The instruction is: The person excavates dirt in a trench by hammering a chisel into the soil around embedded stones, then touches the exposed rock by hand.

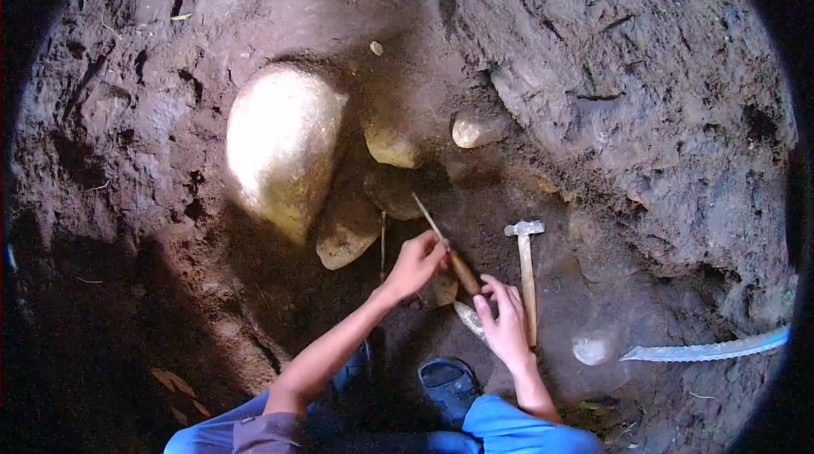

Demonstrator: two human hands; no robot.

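Observation:
My left hand (415,266) pinches the thin metal shaft of a slim wooden-handled tool (461,269). Its narrow tip points away from me, up and to the left; I cannot tell its exact kind. My right hand (506,320) is close by, thumb and fingers apart around the butt of the handle, without a plain grip on it. Partly covered by that hand lies a pale, pointed blade-like piece (468,317). Just to the right a hammer (526,255) with a metal head and light wooden handle rests on the soil.
A large pale boulder (284,144) sits in the earth at left. Smaller stones (348,238), (392,147), (475,130) surround the hollow. A thin stick (383,246) stands near my left wrist. At right are a round stone (592,350) and a long toothed blade (708,349). Rough earth banks rise around.

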